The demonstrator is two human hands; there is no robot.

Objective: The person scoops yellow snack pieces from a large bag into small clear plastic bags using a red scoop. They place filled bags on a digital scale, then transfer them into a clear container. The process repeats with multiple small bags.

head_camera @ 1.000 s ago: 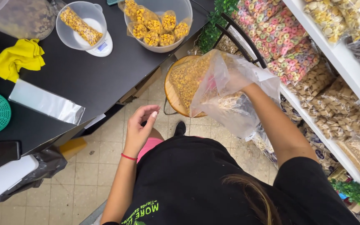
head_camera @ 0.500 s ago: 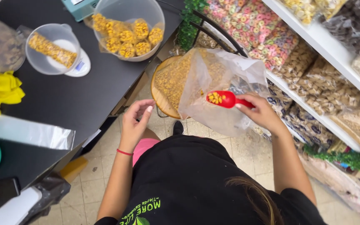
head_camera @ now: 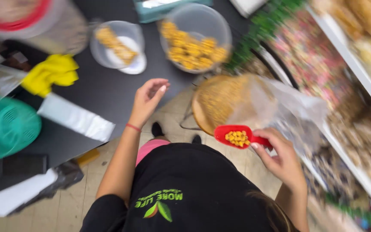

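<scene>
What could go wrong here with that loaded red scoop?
The red scoop in the right hand is heaped with yellow snack pieces and hangs over bare floor, clear of the big clear bag, so a tilt could spill them. The left hand is empty and off the bag, so its mouth may sag shut.

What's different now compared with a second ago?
The right hand was inside the clear bag; it has come out holding a red scoop of yellow pieces. The left hand, empty, rose toward the black counter. The bowls on the counter stayed put.
</scene>
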